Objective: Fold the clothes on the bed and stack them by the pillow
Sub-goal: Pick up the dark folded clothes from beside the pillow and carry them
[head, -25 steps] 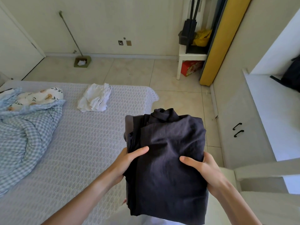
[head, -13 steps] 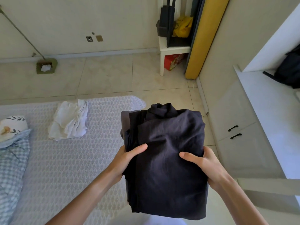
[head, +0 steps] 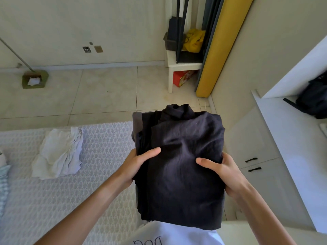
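Holding a folded stack of dark clothes (head: 180,167) up in front of us, we are gripping its left edge with our left hand (head: 139,163) and its right edge with our right hand (head: 223,172), thumbs lying on top and fingers curled underneath. We are keeping the stack in the air above the near corner of the bed (head: 99,174), while a crumpled white garment (head: 58,154) is lying on the bed's patterned cover to our left, well apart from the stack.

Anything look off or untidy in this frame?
Only the white garment on the bed: it lies rumpled, not squarely folded. The dark folded clothes sit neatly between the left hand and right hand.
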